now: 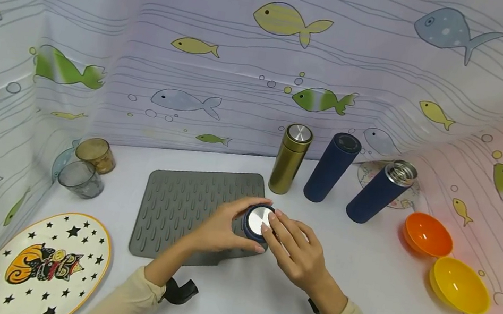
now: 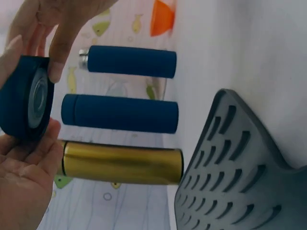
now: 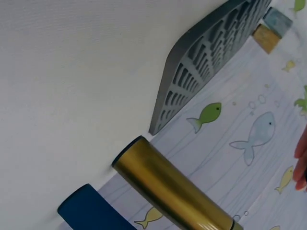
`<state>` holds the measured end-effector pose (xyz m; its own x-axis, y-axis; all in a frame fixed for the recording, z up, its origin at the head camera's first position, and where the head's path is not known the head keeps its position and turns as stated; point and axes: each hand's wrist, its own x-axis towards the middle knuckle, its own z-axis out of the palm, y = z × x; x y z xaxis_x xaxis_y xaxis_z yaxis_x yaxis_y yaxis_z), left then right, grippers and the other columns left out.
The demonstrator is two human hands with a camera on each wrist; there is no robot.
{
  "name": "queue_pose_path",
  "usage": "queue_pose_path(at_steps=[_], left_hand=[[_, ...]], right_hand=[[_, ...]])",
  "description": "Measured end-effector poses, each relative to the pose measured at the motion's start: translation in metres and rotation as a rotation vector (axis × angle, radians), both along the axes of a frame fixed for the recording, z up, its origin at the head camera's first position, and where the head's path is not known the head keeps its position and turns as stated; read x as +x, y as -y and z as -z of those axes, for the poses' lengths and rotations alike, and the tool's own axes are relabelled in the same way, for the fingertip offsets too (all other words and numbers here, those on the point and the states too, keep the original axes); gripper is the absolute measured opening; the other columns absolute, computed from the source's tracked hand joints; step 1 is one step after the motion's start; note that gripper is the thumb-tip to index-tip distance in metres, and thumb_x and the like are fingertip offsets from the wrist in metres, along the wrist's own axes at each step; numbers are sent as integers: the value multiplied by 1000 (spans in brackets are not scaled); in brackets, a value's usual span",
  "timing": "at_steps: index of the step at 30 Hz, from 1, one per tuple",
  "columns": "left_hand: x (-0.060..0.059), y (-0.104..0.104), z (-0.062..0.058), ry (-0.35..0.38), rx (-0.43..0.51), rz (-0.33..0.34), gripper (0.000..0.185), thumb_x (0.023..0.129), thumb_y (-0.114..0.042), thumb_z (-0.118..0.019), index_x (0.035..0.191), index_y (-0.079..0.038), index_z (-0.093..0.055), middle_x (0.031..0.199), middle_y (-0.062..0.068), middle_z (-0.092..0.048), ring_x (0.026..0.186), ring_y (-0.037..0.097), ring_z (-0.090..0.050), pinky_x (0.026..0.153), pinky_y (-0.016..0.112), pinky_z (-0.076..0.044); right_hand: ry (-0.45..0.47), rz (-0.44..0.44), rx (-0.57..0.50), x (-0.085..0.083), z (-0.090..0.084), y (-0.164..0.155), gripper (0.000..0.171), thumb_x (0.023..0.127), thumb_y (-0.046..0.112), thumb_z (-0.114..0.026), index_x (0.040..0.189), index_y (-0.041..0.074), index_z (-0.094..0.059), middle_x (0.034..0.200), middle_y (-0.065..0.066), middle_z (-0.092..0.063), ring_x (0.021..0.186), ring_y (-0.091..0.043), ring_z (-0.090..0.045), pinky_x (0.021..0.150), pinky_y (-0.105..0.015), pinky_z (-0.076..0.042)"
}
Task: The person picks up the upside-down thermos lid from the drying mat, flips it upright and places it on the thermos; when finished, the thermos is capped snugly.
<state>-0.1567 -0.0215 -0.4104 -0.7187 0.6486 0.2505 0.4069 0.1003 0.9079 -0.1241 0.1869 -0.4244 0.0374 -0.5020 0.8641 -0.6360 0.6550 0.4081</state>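
My left hand curls round a dark blue flask lid with a brushed silver top, thumb on the near side and fingers on the far side. From the other side my right hand holds its rim, fingertips laid over the silver top. In the left wrist view, the underside of the flask lid shows a pale round seal, and a right-hand digit reaches its lower edge. Behind the hands stand a gold flask, a capped blue flask and a lidless blue flask with a bare steel mouth.
Below the left hand lies a grey ridged mat. Two glass cups, amber and grey, stand at the left, behind an oval cat-patterned plate. Orange and yellow bowls sit at the right. A fish-print curtain surrounds the table.
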Motion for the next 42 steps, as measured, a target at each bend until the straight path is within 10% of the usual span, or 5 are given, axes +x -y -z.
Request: queue_pose_path(at_steps=[7, 17, 24, 32, 42], left_hand=[[-9, -24, 0, -68, 30, -87, 73, 71, -15, -90, 136, -9, -55, 131, 4, -63, 122, 20, -59, 105, 41, -48], [-48, -50, -36, -71, 30, -139, 73, 70, -14, -90, 135, -12, -55, 131, 5, -62, 121, 20, -59, 106, 40, -47], [-64, -72, -60, -47, 51, -117, 75, 73, -18, -89, 138, -13, -52, 128, 5, -62, 116, 19, -62, 100, 41, -51], [-64, -87, -74, -75, 20, -121, 76, 73, -21, -89, 139, -13, -51, 125, 6, -63, 107, 18, -64, 88, 32, -55], [-52, -84, -80, -104, 70, -113, 73, 74, -15, -88, 136, -8, -52, 123, 10, -64, 108, 20, -65, 89, 32, -56]], right_hand=[[197, 44, -160, -1, 10, -18, 17, 96, 6, -61, 109, -1, -70, 113, -23, -69, 96, -36, -69, 75, -41, -53], [442, 350, -913, -24, 14, -94, 71, 81, 18, -82, 137, -4, -45, 150, -21, -40, 141, -32, -35, 121, -39, -25], [889, 555, -1294, -55, 18, -156, 103, 81, 40, -81, 157, 18, -15, 162, -6, -21, 149, -18, -22, 123, -29, -15], [1040, 499, -1338, -74, 27, -169, 88, 80, 34, -83, 149, 10, -35, 147, -11, -49, 136, -27, -47, 119, -39, -32], [1078, 247, -1208, -33, 4, -90, 75, 79, 9, -83, 141, 1, -43, 134, -15, -57, 116, -18, -56, 98, -34, -47]])
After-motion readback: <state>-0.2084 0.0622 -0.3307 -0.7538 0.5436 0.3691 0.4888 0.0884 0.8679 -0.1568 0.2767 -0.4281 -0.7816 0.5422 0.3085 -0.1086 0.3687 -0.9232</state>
